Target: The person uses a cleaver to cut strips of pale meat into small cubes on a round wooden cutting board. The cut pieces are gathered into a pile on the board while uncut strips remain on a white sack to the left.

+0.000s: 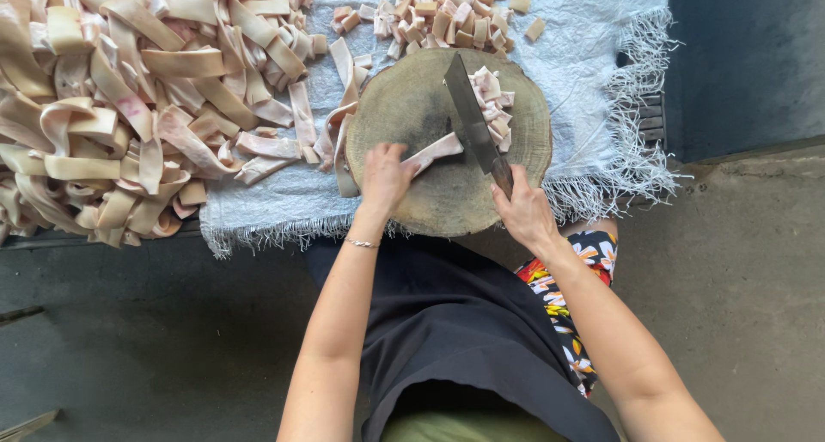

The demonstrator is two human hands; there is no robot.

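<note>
Left hand (384,177) fingers curled, pressing down on the near end of a pale strip (436,150) laid across the round wooden block (447,197). Right hand (524,212) closed around the handle of a cleaver (471,120), blade resting across the strip's far end, just beyond the left fingertips. To cut cleanly, best keep fingertips tucked back and blade square to the strip. Cut pieces (492,107) sit on the block right of the blade; more cubes (443,17) lie beyond on the white cloth (593,81). Big heap of uncut strips (112,107) to the left.
</note>
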